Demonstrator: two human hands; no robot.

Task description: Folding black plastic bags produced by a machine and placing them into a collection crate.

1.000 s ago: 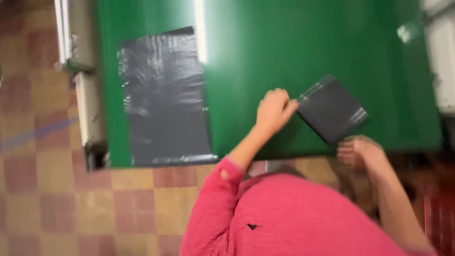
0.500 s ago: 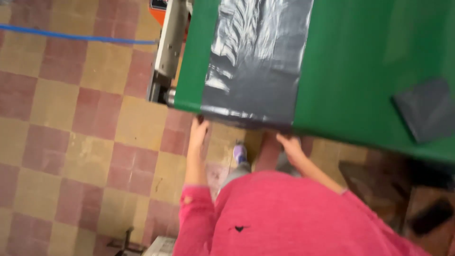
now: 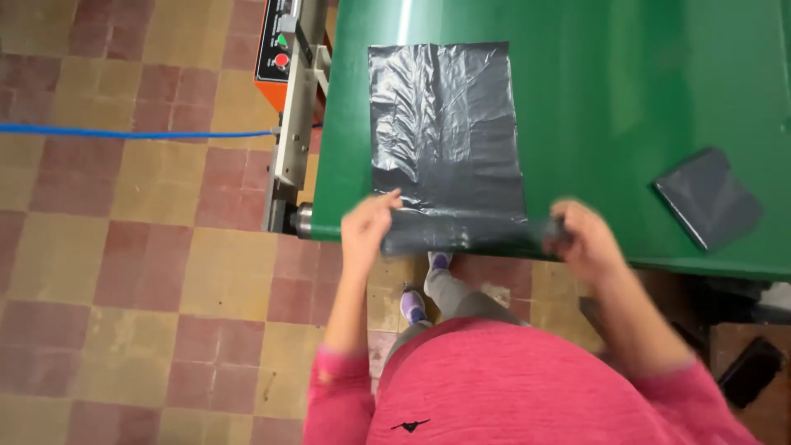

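Observation:
A flat dark grey plastic bag [image 3: 445, 132] lies spread on the green belt [image 3: 626, 99]. Its near edge is rolled or folded over at the belt's front edge. My left hand [image 3: 367, 227] grips the left end of that rolled edge. My right hand [image 3: 581, 239] grips the right end. A second grey bag [image 3: 707, 198], folded into a small square, lies on the belt to the right, apart from both hands.
An orange control box [image 3: 280, 41] with buttons and a metal frame [image 3: 292, 140] stand at the belt's left side. A blue cable [image 3: 132, 132] runs across the checkered tile floor [image 3: 148, 264]. My feet [image 3: 420, 288] show below the belt edge.
Both hands moved from under the belt's edge up onto the spread bag's near edge and took hold of it. A second ago my left hand was at the small folded bag.

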